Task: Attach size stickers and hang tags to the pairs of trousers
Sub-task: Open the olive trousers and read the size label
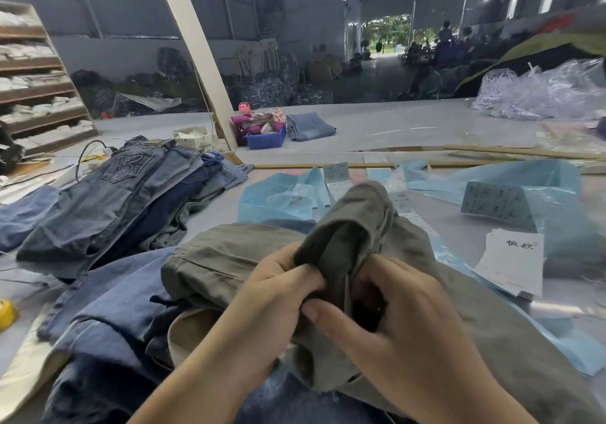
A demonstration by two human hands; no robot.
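Warehouse walls and an open doorway stand behind a wide pale grey surface (377, 128) strewn with garments. Nearest the camera, a pair of olive-green cotton trousers (229, 256) lies on top of dark blue denim jeans (121, 305). The left hand (272, 299) grips a bunched fold of the olive fabric, fingers curled round it, and the right hand (390, 318) pinches the same fold from the other side, thumb pressed against the cloth. Just right of the trousers lies a white card hang tag with black characters (511, 259), and beyond it strips of white size stickers on light blue backing (334, 181). Folded blue jeans with an embroidered back pocket (108, 191) are stacked to the left.
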